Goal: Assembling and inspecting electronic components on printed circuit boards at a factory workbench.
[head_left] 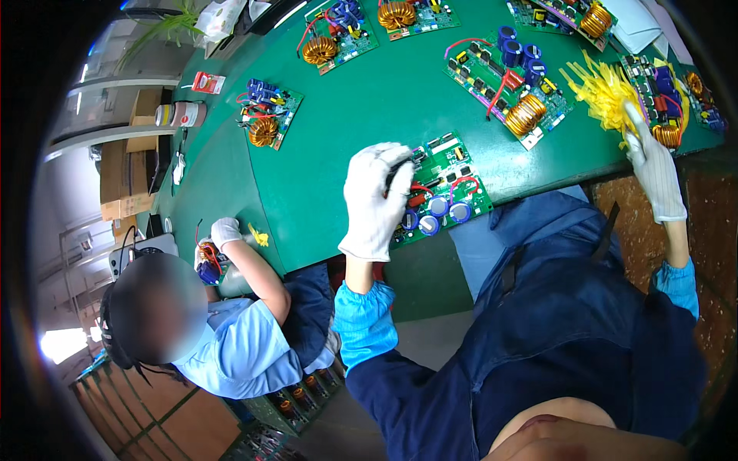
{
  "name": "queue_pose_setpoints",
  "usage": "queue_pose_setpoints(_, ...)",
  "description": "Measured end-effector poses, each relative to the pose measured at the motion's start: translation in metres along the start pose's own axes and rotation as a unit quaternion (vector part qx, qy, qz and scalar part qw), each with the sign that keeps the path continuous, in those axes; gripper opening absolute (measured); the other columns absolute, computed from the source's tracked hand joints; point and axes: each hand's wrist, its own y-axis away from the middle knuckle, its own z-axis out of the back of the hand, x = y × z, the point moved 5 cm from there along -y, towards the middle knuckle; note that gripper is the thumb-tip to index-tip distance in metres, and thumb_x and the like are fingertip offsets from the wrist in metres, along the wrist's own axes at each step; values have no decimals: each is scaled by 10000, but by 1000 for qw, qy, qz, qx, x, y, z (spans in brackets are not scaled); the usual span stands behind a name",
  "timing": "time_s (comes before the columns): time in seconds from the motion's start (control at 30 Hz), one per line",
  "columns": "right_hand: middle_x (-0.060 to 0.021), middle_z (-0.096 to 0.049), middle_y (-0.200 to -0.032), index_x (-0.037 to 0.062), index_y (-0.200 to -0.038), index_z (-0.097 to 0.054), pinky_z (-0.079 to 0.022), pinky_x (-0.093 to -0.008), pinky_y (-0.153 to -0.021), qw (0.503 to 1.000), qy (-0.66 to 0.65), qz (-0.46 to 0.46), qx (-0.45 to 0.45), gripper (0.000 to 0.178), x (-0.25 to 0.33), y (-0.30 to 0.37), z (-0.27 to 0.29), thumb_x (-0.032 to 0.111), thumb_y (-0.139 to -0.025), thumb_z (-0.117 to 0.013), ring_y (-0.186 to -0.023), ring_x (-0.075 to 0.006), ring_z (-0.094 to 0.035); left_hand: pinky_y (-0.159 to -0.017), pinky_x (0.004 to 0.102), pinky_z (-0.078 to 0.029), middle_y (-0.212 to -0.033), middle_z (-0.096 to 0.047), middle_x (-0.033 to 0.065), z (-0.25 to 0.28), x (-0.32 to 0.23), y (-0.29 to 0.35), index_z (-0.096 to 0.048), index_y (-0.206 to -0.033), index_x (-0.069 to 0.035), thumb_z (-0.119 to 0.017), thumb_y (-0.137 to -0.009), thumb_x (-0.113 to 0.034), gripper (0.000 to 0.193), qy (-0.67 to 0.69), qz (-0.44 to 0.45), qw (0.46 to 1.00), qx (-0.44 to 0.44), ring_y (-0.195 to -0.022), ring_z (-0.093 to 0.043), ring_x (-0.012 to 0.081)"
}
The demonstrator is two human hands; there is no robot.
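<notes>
My left hand, in a white glove, is curled over the left side of a green circuit board near the table's front edge. Its fingers cover that part of the board and a dark component there. Blue capacitors and red wires show on the uncovered part. At the far right, my right hand, also gloved, reaches to a bundle of yellow strips. Its fingers are stretched out with the tips against the strips, and no strip is visibly gripped.
More circuit boards with copper coils stand on the green table: a large board ahead, a board at left, others at the back and right. A co-worker sits at left, a gloved hand beside a small yellow piece.
</notes>
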Motion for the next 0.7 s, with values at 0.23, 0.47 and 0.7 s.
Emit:
queue_pose_setpoints(0.23, -102, -693, -923, 118, -1083, -613, -545, -441, -733, 931, -184, 285, 135, 171, 152, 0, -54, 246, -970, -600, -843, -329, -696, -1014, 459, -498, -1381, -564, 238, -53, 11, -10, -495, -1415, 26, -811, -781, -445, 851, -172, -47, 956, 233, -1272, -545, 395)
queue_pose_setpoints(0.47, -78, -560, -970, 123, -1048, -596, -517, -412, -661, 932, -97, 335, 102, 192, 182, 14, -99, 263, -919, -624, -831, -270, -639, -984, 448, -503, -1312, -578, 239, -63, 2, -21, -451, -1441, 47, -793, -783, -494, 918, -186, 2, 926, 327, -1199, -568, 400)
queue_pose_setpoints(0.7, -94, -569, -953, 117, -1034, -608, -530, -409, -643, 940, -116, 309, 90, 158, 180, 12, -102, 192, -896, -623, -814, -291, -650, -916, 446, -522, -1213, -611, 199, -62, 4, -20, -513, -1392, 28, -744, -830, -539, 831, -186, -29, 937, 293, -1098, -600, 369)
